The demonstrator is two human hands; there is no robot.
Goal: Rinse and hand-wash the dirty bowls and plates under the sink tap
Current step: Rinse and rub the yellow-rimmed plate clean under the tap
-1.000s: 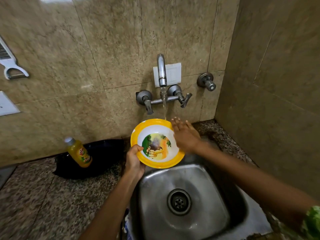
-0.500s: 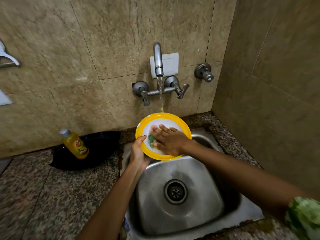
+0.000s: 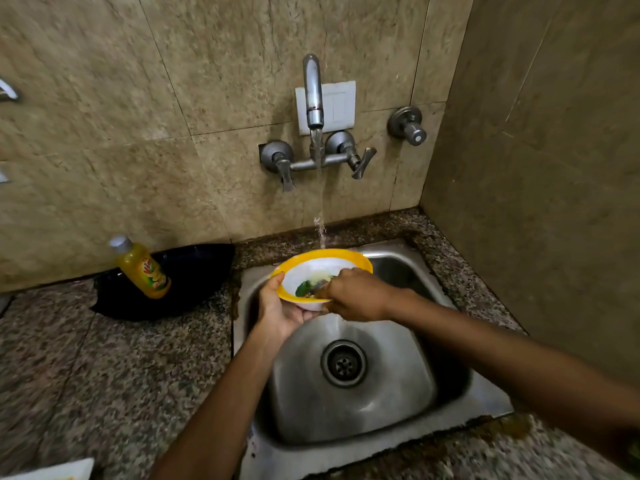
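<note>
Beige stone-look wall tiles (image 3: 145, 98) rise behind a speckled granite counter (image 3: 104, 368), meeting in a corner at the right. Set into the counter is a square stainless-steel sink (image 3: 398, 393) with a round drain strainer (image 3: 344, 363) in its floor. On the wall above it, a grey metal mixer tap (image 3: 313, 98) with two lever handles runs a thin stream of water, in front of a white switch plate (image 3: 341, 102); a separate round metal valve (image 3: 408, 124) sits to the right. On the counter left of the sink lies a shallow black dish (image 3: 194, 275), with a tilted yellow plastic bottle (image 3: 142, 268) with a grey cap leaning at its left edge; the bottle's label is too blurred to read. Over the back of the sink, tipped slightly under the stream, is a yellow-rimmed white bowl (image 3: 311, 261) with a green printed picture inside. The left hand (image 3: 280, 310) grips the bowl at its near rim, thumb on top and fingers underneath. The right hand (image 3: 356, 294) reaches inside the bowl with fingers curled against its inner surface; whether it holds anything cannot be told. A white corner of some object (image 3: 59, 471) shows at the bottom left.
</note>
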